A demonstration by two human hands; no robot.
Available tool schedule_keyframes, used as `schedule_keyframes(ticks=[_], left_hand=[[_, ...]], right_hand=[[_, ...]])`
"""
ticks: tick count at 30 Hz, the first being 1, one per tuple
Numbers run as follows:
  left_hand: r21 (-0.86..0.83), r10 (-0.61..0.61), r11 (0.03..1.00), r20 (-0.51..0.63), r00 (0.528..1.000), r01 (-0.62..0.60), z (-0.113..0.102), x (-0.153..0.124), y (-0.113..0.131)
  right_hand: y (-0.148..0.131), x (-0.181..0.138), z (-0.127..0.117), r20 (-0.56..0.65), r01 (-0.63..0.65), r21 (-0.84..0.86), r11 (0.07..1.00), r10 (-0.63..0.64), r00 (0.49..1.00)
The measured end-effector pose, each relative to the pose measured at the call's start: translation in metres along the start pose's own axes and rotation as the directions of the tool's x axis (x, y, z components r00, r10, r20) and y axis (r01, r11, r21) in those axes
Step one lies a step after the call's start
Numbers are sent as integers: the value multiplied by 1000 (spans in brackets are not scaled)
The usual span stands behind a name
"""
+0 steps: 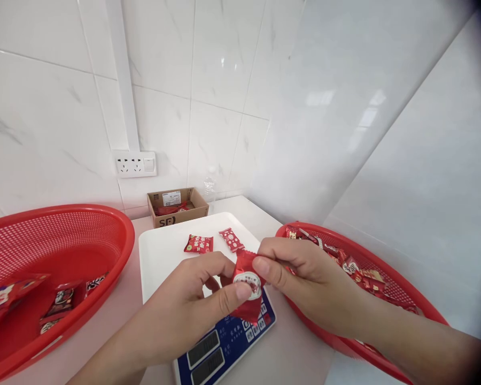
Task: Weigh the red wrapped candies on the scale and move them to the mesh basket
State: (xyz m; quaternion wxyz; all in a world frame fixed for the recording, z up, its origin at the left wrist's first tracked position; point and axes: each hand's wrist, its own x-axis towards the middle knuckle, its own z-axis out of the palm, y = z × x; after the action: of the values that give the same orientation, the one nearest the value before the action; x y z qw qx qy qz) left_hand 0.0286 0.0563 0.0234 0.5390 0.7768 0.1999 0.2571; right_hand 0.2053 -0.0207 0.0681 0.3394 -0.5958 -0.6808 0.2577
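Our left hand pinches the red packet at mid-body, our right hand its upper edge, long axis upright.

Both forearms converge; left hand and right hand meet, thumbs and forefingers pinched.

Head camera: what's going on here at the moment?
The left hand and right hand pinch one red candy packet between them, above the white scale. Two more packets lie on the scale's tray. The left red basket holds a few packets; the right red basket holds many.
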Motion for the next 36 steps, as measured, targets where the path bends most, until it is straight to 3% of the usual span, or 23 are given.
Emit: schedule_keyframes(ticks=[2, 5, 8, 12, 21, 28, 31, 34, 36], left_hand=[[-30, 13, 999, 2, 1000, -13, -1, 0, 0], [-112, 37, 993, -87, 996, -47, -1, 1, -2], [-175, 65, 981, -135, 989, -88, -1, 0, -3], [-146, 56, 987, -99, 994, -70, 0, -1, -3], [-168, 62, 983, -95, 994, -78, -1, -2, -1], [-174, 60, 981, -167, 984, -89, 0, 1, -2], [-155, 45, 981, -388, 920, -113, -3, 3, -4], [-78, 142, 966, -635, 759, -246, -7, 4, -6], [-61, 205, 936, -709, 675, -348, -9, 3, -6]], right_hand=[[1, -1, -1, -43, -15, 70, 997, 18, 999], [2, -3, -5, -45, -70, 138, 988, 77, 996], [2, -4, -6, 24, -109, 210, 972, 107, 994], [3, -5, -2, 116, -122, 290, 949, 91, 989], [7, -5, 4, -7, 40, 222, 974, -39, 999], [6, -2, 6, 0, -47, 124, 991, 47, 999], [13, 5, 6, 2, -68, 39, 997, 68, 998], [31, 17, 9, 64, -122, -71, 990, 127, 990], [47, 26, 13, 130, -182, -199, 963, 210, 969]])
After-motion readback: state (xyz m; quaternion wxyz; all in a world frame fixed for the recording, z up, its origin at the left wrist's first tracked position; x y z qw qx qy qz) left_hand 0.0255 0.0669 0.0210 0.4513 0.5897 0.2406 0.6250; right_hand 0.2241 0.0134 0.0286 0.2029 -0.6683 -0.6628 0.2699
